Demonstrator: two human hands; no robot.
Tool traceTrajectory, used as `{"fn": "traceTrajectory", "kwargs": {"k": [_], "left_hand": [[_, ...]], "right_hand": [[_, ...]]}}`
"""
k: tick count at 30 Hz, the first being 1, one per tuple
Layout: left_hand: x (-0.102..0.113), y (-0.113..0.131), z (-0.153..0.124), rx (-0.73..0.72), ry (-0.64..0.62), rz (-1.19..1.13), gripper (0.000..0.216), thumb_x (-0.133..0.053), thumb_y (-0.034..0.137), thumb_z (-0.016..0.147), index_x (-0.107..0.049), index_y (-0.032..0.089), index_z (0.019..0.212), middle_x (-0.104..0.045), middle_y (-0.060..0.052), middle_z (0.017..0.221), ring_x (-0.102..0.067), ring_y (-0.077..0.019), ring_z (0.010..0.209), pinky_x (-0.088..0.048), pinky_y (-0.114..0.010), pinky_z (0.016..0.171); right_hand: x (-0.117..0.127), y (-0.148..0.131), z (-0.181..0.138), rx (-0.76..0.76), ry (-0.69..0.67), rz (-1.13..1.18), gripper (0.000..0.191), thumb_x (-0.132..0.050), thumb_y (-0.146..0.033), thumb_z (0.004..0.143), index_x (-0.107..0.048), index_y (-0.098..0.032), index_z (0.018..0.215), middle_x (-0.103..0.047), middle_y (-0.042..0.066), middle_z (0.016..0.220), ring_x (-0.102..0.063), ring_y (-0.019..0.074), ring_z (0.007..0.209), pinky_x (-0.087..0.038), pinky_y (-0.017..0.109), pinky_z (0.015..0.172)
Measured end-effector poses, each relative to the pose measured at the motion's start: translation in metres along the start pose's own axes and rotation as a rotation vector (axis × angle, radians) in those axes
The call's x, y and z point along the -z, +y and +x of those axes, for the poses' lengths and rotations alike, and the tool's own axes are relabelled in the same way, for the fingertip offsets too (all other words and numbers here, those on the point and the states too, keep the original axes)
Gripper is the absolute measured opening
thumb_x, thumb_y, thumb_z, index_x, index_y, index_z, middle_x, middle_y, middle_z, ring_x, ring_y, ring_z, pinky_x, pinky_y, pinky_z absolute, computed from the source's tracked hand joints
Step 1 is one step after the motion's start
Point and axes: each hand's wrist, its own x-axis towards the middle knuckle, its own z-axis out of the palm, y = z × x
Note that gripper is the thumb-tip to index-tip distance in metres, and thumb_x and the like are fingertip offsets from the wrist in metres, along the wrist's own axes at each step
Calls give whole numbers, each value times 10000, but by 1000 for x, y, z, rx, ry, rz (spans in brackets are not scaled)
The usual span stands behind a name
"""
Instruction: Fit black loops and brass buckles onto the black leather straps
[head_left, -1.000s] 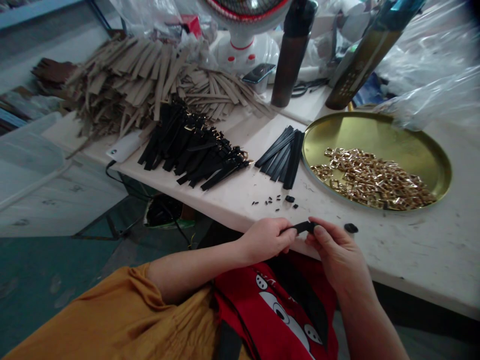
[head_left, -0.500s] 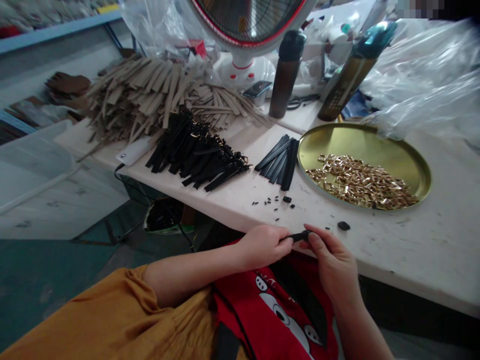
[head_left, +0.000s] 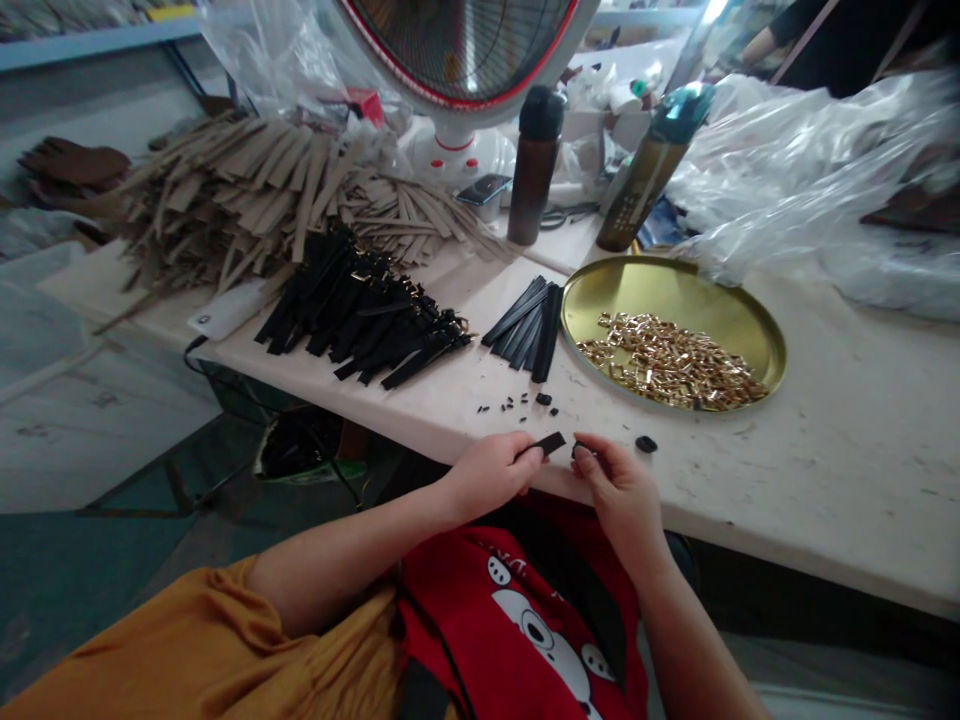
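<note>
My left hand (head_left: 495,472) is closed around a black strap (head_left: 551,443), whose flat end sticks out to the right past the fingers. Just right of it, my right hand (head_left: 616,480) pinches a small dark piece (head_left: 578,451), mostly covered by the fingertips, so its kind is unclear. A narrow gap separates that piece from the strap's end. Both hands are at the table's front edge. Beyond them lie flat black strips (head_left: 527,325) in a fan and small black bits (head_left: 544,399). A black lump (head_left: 646,444) rests right of my right hand.
A gold tray (head_left: 772,330) holds many small gold metal loops (head_left: 667,355). Black straps with gold buckles (head_left: 360,310) are heaped left, before a pile of beige strips (head_left: 225,190). A fan (head_left: 457,150), two bottles (head_left: 535,165) and plastic sheeting (head_left: 810,180) stand behind.
The strap's end and the small dark piece, together before, are now apart, with a gap between my hands. The view has shifted, moving the table's contents left in the picture.
</note>
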Motion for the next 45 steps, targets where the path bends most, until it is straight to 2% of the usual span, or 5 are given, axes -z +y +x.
{"fn": "traceTrajectory", "kwargs": {"k": [5, 14, 26, 35, 45], "left_hand": [[4, -9, 6, 46, 5, -94, 321, -330, 344, 838, -586, 150, 844, -537, 30, 566, -457, -88, 482, -339, -191, 491], [15, -25, 18, 116, 39, -226, 284, -345, 331, 825, -555, 140, 822, -510, 39, 544, -440, -67, 432, -351, -173, 457], [22, -22, 19, 8, 95, -264, 288, -333, 343, 848, -545, 149, 852, -512, 30, 592, -464, -80, 519, -360, -180, 514], [21, -18, 12, -7, 42, -1, 279, -347, 306, 826, -540, 158, 691, -503, 28, 539, -455, -93, 511, -310, -196, 487], [19, -8, 4, -69, -75, 189, 266, -368, 271, 826, -594, 152, 755, -552, 12, 572, -480, -105, 537, -299, -202, 506]], "right_hand": [[-2, -3, 37, 243, 25, -582, 328, -395, -284, 841, -591, -142, 1062, -574, 147, 1008, -570, 257, 821, -442, 383, 698], [-31, -21, 76, 402, -132, -720, 187, -465, -249, 815, -638, -187, 853, -615, 95, 828, -571, 229, 735, -417, 334, 652], [-32, -28, 44, -268, -207, 608, 298, -591, -400, 748, -595, -223, 987, -646, 17, 778, -580, 129, 647, -467, 273, 617], [-31, -24, 28, -327, -210, 610, 348, -621, -417, 724, -627, -220, 1011, -643, 17, 809, -576, 112, 627, -491, 273, 653], [-13, -13, 10, -64, -259, 244, 330, -543, -408, 783, -613, -235, 1055, -666, 34, 863, -604, 153, 654, -491, 340, 697]]}}
